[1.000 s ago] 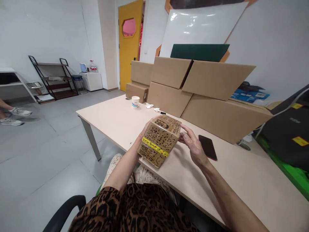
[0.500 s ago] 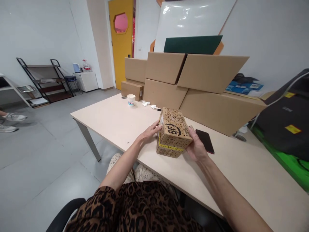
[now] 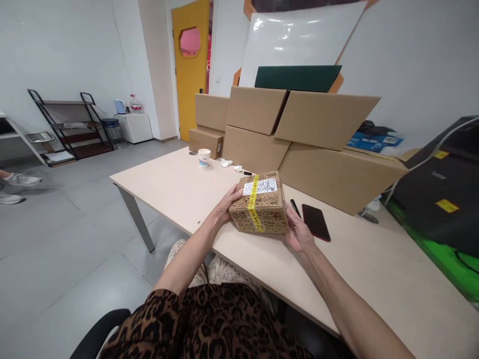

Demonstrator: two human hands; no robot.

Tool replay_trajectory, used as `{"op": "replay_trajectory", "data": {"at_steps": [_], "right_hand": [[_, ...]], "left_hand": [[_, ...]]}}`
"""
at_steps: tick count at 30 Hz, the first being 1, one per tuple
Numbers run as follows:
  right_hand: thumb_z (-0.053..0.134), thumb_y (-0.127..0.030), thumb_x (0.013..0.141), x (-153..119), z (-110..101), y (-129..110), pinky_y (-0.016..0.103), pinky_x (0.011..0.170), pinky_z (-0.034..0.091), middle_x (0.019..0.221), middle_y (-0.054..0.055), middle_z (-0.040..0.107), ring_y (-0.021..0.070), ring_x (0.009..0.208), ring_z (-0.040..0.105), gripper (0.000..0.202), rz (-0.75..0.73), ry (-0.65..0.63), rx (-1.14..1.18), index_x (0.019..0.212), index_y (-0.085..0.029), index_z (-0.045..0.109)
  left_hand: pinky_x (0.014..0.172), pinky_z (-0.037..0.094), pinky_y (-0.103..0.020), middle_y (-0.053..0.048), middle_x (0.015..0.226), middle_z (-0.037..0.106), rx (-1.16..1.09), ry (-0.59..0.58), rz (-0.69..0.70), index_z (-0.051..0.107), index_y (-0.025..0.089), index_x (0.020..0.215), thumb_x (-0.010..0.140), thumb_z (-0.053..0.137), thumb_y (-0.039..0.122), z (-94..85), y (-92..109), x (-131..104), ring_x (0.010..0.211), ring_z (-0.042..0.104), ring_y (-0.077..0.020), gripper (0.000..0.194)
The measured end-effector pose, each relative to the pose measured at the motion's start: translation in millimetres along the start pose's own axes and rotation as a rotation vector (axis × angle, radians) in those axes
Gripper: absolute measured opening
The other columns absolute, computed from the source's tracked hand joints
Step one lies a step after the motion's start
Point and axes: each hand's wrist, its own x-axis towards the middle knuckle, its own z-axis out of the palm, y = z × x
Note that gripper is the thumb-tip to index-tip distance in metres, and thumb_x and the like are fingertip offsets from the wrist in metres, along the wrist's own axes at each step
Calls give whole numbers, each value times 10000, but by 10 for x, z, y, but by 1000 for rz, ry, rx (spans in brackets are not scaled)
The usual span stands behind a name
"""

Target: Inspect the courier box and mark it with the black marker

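Between my two hands is a small cardboard box [image 3: 239,218], covered in black speckled print. Yellow tape runs over its top and down its front, crossing a white label on the upper face. My left hand [image 3: 227,203] grips the box's left side, thumb near the label. Against the right side presses my right hand [image 3: 299,232], its fingers partly hidden behind the box. The box is tilted over the pale table [image 3: 157,187]; whether its lower edge touches the tabletop, I cannot tell. Just right of my right hand lie a black pen [image 3: 295,207] and a dark phone [image 3: 316,222].
Large cardboard boxes [image 3: 325,177] are stacked along the table's far side. A paper cup [image 3: 204,157], crumpled tissues [image 3: 226,163] and a small black object [image 3: 247,173] lie before them. A black bag [image 3: 445,184] stands at the right. A person's shoes [image 3: 23,179] show far left.
My hands have turned the box, so the face with the white label and yellow tape is now on top. The pen beside the phone has come into fuller view.
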Motion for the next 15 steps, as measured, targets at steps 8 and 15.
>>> {"op": "replay_trajectory", "data": {"at_steps": [8,15], "right_hand": [[905,-460,741,52,-26,-2,453,1023,645,1197,14,826,292,1266,725,451,-79,17,-54,1134,-301,752],[883,-571,721,-123,129,-70,539,1061,608,1159,9,835,336,1296,702,450,-52,-21,-61,1078,-329,752]], "left_hand": [[1301,322,-476,-108,1511,656,-1,-68,76,724,196,1285,722,895,383,-63,4,29,1527,478,-348,617],[1234,381,-489,3,1632,545,182,-72,44,703,355,1362,739,856,636,9,41,-66,1542,430,-359,701]]}}
